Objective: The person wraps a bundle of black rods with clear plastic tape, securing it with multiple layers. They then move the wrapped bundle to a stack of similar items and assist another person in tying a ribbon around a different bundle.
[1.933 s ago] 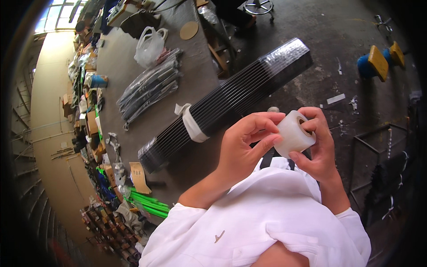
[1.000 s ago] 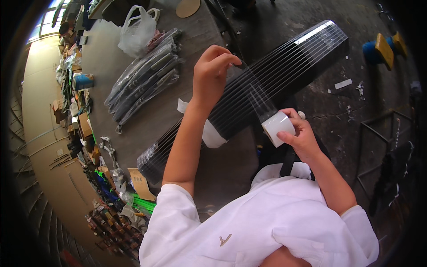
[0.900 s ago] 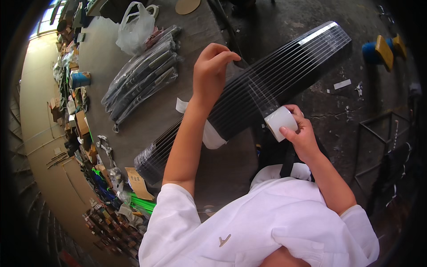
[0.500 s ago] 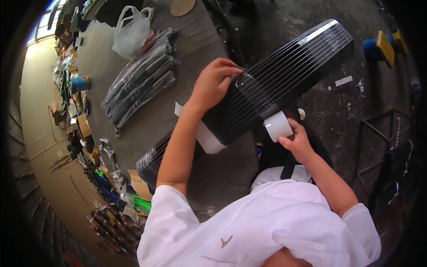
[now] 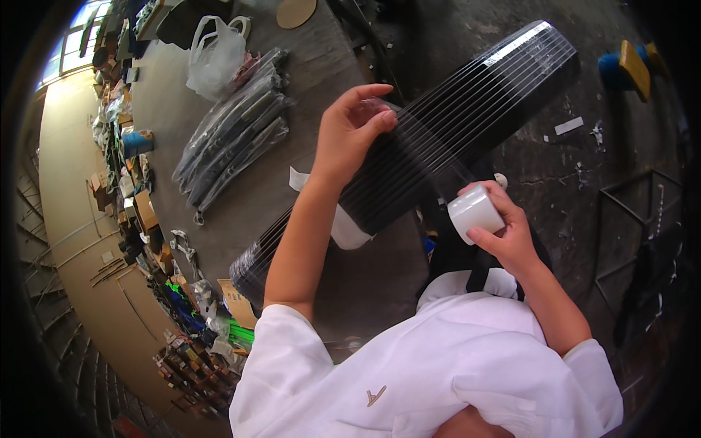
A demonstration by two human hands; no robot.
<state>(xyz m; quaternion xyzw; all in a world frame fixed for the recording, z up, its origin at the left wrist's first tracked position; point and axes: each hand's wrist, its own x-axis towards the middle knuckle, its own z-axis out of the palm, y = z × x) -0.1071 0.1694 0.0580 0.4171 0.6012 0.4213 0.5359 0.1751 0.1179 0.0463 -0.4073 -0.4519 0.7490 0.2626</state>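
Note:
A long bundle of black ribbed strips (image 5: 445, 109) lies slanted from the tabletop out past the table's edge, with shiny clear wrapping at its far end. My right hand (image 5: 511, 233) is closed around a roll of clear film (image 5: 476, 213) at the near side of the bundle. From the roll a see-through band of film (image 5: 432, 139) stretches across the strips toward my left hand (image 5: 349, 135). The left hand's thumb and curled fingers grip the film at the bundle's far-side edge, its index finger sticking out. A white sheet (image 5: 349, 230) sits under the bundle near my left forearm.
On the brown table (image 5: 321, 66) lie plastic-wrapped dark strips (image 5: 237, 135), a white plastic bag (image 5: 217, 62) and a round brown disc (image 5: 296, 12). A blue and yellow spool (image 5: 626, 71) and a black metal frame (image 5: 635, 226) stand on the floor at right.
My right hand has moved the roll slightly right and away from the bundle, and it has tilted. My left index finger has lifted off the bundle's edge.

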